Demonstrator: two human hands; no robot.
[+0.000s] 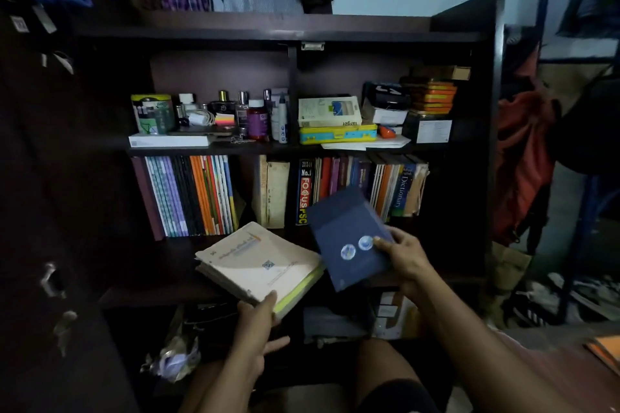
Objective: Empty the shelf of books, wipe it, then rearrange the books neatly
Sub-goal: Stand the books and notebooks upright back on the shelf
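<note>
Both hands forward, left gripping pale book stack, right pinching tilted navy book

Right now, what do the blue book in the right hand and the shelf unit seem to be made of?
Blue book: paper pages in a stiff, matte cover, probably card; it stays flat while the right hand holds one edge. Shelf unit: dark brown board, probably laminated wood; flat panels with a faint sheen on the front edges.

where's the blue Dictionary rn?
Head view: the blue Dictionary book stands on the lower shelf near the right end of the row, just above the dark-blue hardcover book held by the right hand.
</note>
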